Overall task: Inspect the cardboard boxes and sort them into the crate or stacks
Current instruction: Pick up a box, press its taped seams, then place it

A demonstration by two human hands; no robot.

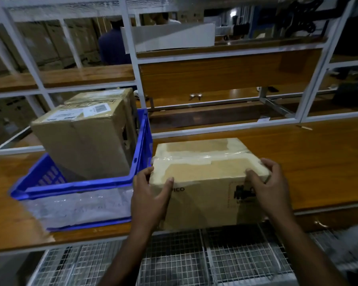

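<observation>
A taped cardboard box (207, 178) sits at the front edge of the wooden table, right of the blue crate (74, 186). My left hand (151, 195) grips its near left corner, thumb on top. My right hand (267, 186) grips its near right corner, fingers curled over the top edge. Inside the crate stands a larger cardboard box (83, 139) with white shipping labels on top, and a second box (112, 96) stands behind it.
The wooden table (308, 162) stretches to the right. A white metal frame (132, 58) with wooden shelves rises behind. Wire mesh (194, 259) lies below the table's front edge. A person in dark clothing (112, 46) stands beyond the frame.
</observation>
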